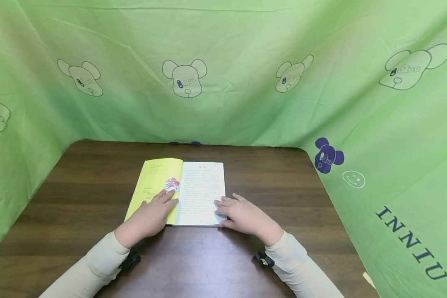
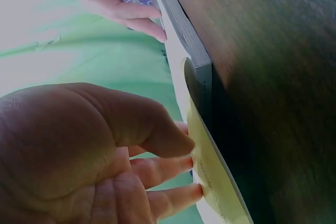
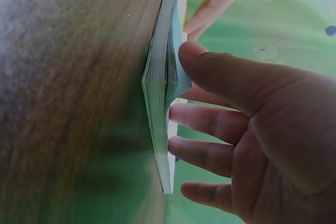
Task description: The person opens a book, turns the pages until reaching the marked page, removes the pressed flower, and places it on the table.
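An open book lies on the table, with a yellow left page bearing a small colourful picture and a white right page of printed lines. Across the lower part of the yellow page rests my left hand, fingers extended; in the left wrist view its fingertips touch the page. My right hand lies at the lower right edge of the white page, its fingers spread and fairly straight. From the right wrist, the thick page block shows beside those fingertips, and the thumb is at the page's near edge.
The brown wooden table spreads around the book. A green curtain printed with bear heads hangs behind and at both sides. Dark wrist devices sit under both sleeves.
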`<control>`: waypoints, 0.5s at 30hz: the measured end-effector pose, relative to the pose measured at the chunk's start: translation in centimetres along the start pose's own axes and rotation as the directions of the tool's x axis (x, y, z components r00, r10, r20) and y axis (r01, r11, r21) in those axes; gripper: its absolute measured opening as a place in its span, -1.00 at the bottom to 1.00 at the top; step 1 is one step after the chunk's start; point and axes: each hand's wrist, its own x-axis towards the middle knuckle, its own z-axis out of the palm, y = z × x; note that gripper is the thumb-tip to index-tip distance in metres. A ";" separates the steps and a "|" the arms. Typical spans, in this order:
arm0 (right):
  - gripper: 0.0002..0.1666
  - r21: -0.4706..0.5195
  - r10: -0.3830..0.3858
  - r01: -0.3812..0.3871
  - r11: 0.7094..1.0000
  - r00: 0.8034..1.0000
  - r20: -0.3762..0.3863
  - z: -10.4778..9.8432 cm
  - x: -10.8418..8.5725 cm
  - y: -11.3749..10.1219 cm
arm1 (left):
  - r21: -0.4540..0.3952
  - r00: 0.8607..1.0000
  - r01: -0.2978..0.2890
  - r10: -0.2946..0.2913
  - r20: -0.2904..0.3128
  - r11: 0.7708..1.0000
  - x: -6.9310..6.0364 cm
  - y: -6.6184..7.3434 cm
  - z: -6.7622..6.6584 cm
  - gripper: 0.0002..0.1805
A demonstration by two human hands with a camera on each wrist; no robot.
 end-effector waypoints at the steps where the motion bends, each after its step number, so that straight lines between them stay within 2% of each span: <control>1: -0.60 -0.007 -0.004 0.004 1.000 1.000 -0.003 0.0 0.0 0.0 | -0.010 1.000 0.013 -0.013 0.000 1.000 0.0 0.0 0.0 -0.44; 8: -0.92 -0.081 -0.069 0.069 0.994 0.998 -0.009 -0.3 0.0 0.2 | -0.051 0.998 0.060 -0.061 -0.020 0.997 0.0 0.4 0.2 -0.51; 11: -0.87 -0.096 -0.088 0.087 0.992 0.996 -0.012 -0.5 -0.1 0.2 | -0.064 0.997 0.074 -0.075 -0.025 0.995 0.1 0.8 0.4 -0.43; 15: -0.84 -0.065 -0.086 0.084 0.994 0.996 -0.036 -0.4 -0.1 0.3 | -0.059 0.995 0.080 -0.083 -0.046 0.995 0.4 1.0 0.9 -0.33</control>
